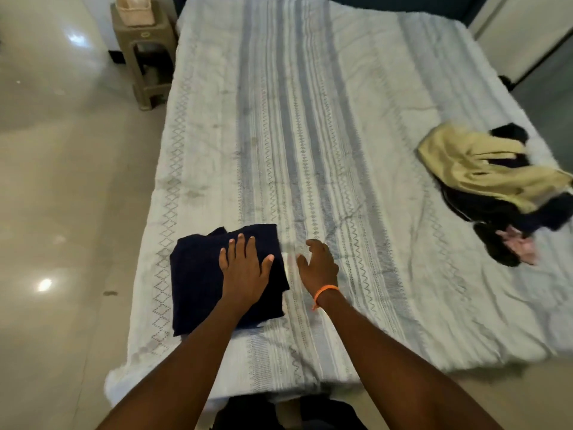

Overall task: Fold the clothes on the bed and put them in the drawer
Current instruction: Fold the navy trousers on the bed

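While left hand (243,268) presses folded navy garment (198,274), right hand (317,265) hovers beside.

Under the left hand (245,268), part of the folded navy garment (198,277) hidden. Right hand (317,265) blurred, its fingers (313,245) hard to separate. Heap of clothes (483,187) cut off by the right edge; dark pieces beneath the yellow one (465,162) impossible to count, perhaps two. Pink scrap (517,243) too smeared to identify. Pale thing (135,9) on the stool (145,57) cropped at the top. Bed (310,119) corners lost beyond the frame.
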`<control>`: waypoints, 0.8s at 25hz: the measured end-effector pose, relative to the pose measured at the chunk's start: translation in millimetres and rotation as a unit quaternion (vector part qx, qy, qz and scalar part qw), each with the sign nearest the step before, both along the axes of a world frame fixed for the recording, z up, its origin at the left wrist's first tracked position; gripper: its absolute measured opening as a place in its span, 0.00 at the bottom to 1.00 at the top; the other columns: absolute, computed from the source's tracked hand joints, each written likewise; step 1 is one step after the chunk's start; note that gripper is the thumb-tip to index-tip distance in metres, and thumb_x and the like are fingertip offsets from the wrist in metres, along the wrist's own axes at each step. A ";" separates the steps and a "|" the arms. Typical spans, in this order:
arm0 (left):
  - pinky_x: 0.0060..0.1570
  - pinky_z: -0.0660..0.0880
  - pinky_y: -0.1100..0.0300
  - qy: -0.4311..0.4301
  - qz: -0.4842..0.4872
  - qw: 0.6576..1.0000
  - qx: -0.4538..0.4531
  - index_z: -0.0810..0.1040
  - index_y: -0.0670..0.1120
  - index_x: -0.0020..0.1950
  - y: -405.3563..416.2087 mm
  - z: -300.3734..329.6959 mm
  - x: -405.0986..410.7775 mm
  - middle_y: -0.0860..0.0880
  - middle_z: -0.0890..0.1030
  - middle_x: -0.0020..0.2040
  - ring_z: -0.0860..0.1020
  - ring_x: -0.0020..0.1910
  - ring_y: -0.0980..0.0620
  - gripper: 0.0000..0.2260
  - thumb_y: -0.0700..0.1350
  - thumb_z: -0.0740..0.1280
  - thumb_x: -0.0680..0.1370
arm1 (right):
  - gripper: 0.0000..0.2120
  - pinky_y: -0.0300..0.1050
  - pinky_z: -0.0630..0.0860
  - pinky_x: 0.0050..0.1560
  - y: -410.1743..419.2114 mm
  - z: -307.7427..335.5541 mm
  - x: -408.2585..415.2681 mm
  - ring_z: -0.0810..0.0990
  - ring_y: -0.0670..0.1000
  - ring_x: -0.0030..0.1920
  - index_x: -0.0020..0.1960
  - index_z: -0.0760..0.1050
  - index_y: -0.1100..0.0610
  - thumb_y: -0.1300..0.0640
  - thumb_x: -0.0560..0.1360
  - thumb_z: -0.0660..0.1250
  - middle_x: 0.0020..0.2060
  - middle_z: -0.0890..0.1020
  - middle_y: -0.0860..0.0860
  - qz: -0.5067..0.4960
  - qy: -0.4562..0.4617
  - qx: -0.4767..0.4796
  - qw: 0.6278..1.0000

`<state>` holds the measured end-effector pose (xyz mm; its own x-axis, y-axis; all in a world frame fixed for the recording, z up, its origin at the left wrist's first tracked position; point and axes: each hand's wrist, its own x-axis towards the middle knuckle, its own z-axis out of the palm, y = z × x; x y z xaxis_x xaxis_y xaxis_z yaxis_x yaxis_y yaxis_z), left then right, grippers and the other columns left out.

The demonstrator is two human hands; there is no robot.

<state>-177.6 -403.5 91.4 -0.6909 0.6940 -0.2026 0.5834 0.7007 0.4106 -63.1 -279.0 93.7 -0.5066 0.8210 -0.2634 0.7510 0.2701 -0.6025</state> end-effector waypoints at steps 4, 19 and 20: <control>0.72 0.55 0.42 -0.017 -0.050 0.998 0.047 0.64 0.43 0.75 68.2 27.5 59.4 0.42 0.67 0.74 0.65 0.73 0.42 0.32 0.64 0.48 0.80 | 0.14 0.51 0.68 0.61 52.1 29.2 74.4 0.77 0.52 0.60 0.62 0.72 0.52 0.55 0.78 0.65 0.58 0.79 0.50 -0.075 0.022 -0.014 0.997; 0.51 0.70 0.59 -0.206 -0.161 0.960 0.099 0.77 0.41 0.57 369.7 61.6 426.3 0.46 0.81 0.52 0.78 0.53 0.48 0.10 0.46 0.65 0.80 | 0.01 0.44 0.74 0.47 312.4 59.0 470.1 0.81 0.56 0.48 0.44 0.78 0.57 0.61 0.74 0.67 0.45 0.83 0.57 -0.393 0.198 -0.078 0.895; 0.53 0.71 0.58 -0.206 -0.170 0.959 0.097 0.77 0.42 0.57 387.5 61.9 441.3 0.46 0.80 0.52 0.77 0.53 0.48 0.10 0.46 0.65 0.80 | 0.02 0.45 0.74 0.47 329.7 58.5 485.0 0.81 0.56 0.48 0.44 0.78 0.59 0.61 0.74 0.67 0.45 0.83 0.57 -0.401 0.195 -0.089 0.890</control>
